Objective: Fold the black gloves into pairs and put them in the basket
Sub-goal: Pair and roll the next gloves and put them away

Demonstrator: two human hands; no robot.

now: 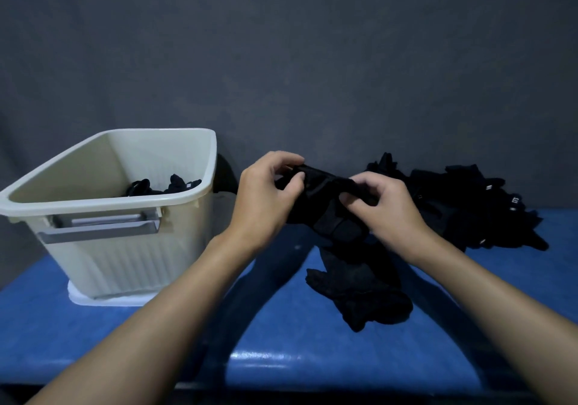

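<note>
Black gloves (328, 204) held above table (281, 326) centre; left hand (266, 198) and right hand (386, 209) both pinch them, fingers curled. Loose glove (359, 292) at 5 o'clock, glove pile (469, 204) at 3, basket (131, 260) at 9 with more gloves (162, 186) inside.

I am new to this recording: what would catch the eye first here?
At the centre, the left hand and the right hand grip a black glove bundle above the blue table. A cream basket stands at the left with a few gloves inside; a pile of gloves lies at the right.
</note>
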